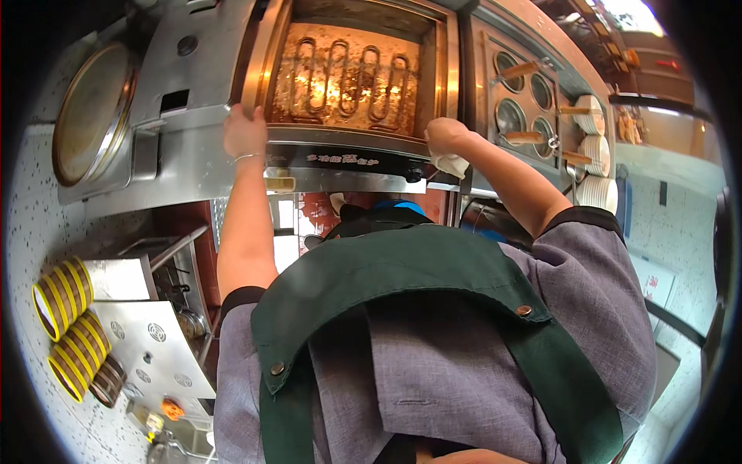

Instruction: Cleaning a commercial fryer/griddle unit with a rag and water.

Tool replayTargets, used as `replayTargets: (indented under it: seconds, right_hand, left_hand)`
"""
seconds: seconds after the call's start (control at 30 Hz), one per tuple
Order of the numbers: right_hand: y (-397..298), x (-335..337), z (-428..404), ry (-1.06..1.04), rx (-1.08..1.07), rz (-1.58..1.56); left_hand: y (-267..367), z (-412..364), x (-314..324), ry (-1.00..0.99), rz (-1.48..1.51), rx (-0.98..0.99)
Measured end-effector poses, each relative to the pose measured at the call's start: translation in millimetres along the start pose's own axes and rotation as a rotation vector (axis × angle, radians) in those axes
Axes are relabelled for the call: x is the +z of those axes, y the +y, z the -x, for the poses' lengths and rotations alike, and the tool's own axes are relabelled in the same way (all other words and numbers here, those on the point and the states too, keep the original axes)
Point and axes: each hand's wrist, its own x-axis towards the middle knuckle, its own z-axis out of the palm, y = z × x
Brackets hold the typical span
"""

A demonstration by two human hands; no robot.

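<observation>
Before me stands a steel steamer or heating unit [365,138] with an open rectangular basin [359,35]. Looped heating elements [339,81] show inside it, under an orange glow. My left hand [246,133] rests at the basin's front left corner, its fingers on the metal edge; it seems to hold nothing. At the front right corner is my right hand [445,136], closed on a pale cloth [451,165] that hangs below it. A control panel [348,159] with writing and a black knob [414,175] lies between my hands.
To the right, strainer baskets with wooden handles [524,137] sit in a cooker with round openings; stacked white bowls [597,194] stand beyond. A large round metal lid or pan [93,116] leans at the left. Striped yellow-and-brown containers [72,296] and a steel cabinet [156,342] are lower left.
</observation>
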Motion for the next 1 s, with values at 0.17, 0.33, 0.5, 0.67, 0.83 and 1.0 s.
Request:
replayTargets:
  seconds: [0.17,0.33,0.5,0.67,0.83,1.0]
  right_hand:
    - [-26,-15,-47,-0.022,-0.356,-0.04]
    - [-131,-55,-88,0.001,-0.641,-0.508]
    - [-203,-80,-143,0.042,-0.849,-0.687]
    - [-158,-69,-131,-0.055,-0.816,-0.686]
    - [-20,-36,-78,-0.162,-0.614,-0.37]
    - [56,-77,-87,-0.121,-0.428,0.053]
  left_hand:
    - [7,1,3,0.054,-0.012,-0.013]
    - [-3,3,6,0.144,-0.027,-0.03]
    - [9,-2,8,0.126,0.0,-0.019]
    - [2,1,6,0.104,0.008,0.0]
    - [4,-4,4,0.108,0.029,0.007]
    - [-2,3,0,0.09,0.016,0.001]
